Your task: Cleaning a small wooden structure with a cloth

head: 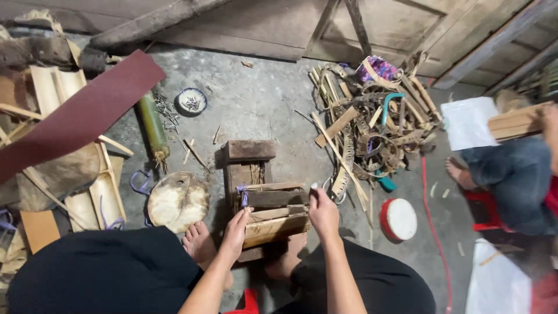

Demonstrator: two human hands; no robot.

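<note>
Hands (235,231) amid wood scraps (372,125)

A co-worker (511,174) at right was cut off by the frame edge; the small object pinched in the right hand (323,210) was too small to identify.

packages: pink patterned bag (378,68) | atop scrap pile, upper right

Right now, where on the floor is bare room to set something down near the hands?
Bare concrete lies beyond the wood block, between the small bowl and the scrap pile. A smaller patch lies right of the right hand, before the red-rimmed lid. Crowded: the left side, with planks, a bamboo piece and a round slab. The left hand rests on the slats.
</note>
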